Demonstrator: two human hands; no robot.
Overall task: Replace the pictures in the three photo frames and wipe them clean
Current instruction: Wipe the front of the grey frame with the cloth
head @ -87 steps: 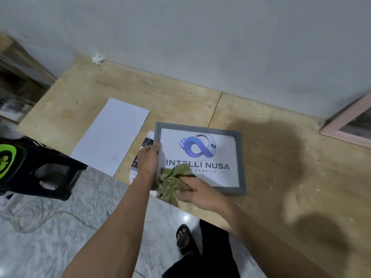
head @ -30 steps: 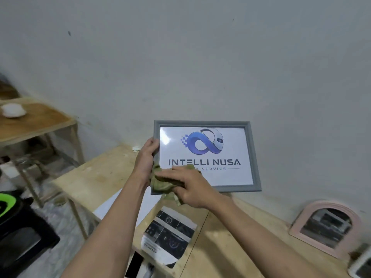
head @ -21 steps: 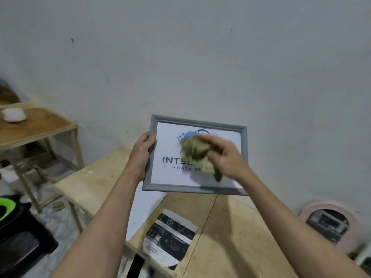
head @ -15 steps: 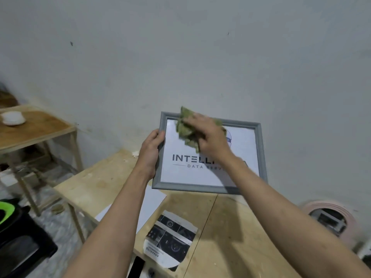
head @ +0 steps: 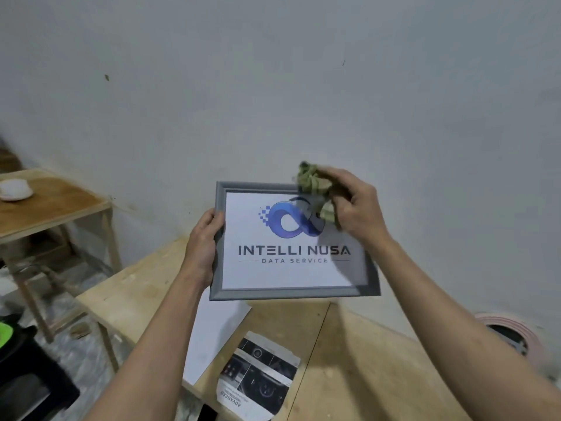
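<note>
At far left, a small wooden side table (head: 45,205) carrying a white dish (head: 15,189) is shown, with a black and green object (head: 18,375) on the floor below it. The left hand (head: 202,246) is seen gripping the left rail of the grey photo frame (head: 291,294), thumb curled over the front and fingers hidden behind. The frame is held in the air, tilted back, above the plywood table (head: 349,360) and clear of it. Its logo print (head: 293,241) is already fitted. At the frame's upper right corner, a crumpled olive cloth (head: 315,185) is clamped in the curled fingers of the right hand (head: 356,205) and pressed to the glazing. On the table below lie a blank white sheet (head: 212,335) and a dark printed picture (head: 261,378); a pink arched frame (head: 513,332) leans against the wall at right.

The frame is judged light and stiff, its glazing smooth, probably fragile and easily smeared; it is best held by the rails. The cloth is soft and yielding. Open room is available above the table, whereas the wall lies close behind and the table's near edge is crowded with loose papers.
</note>
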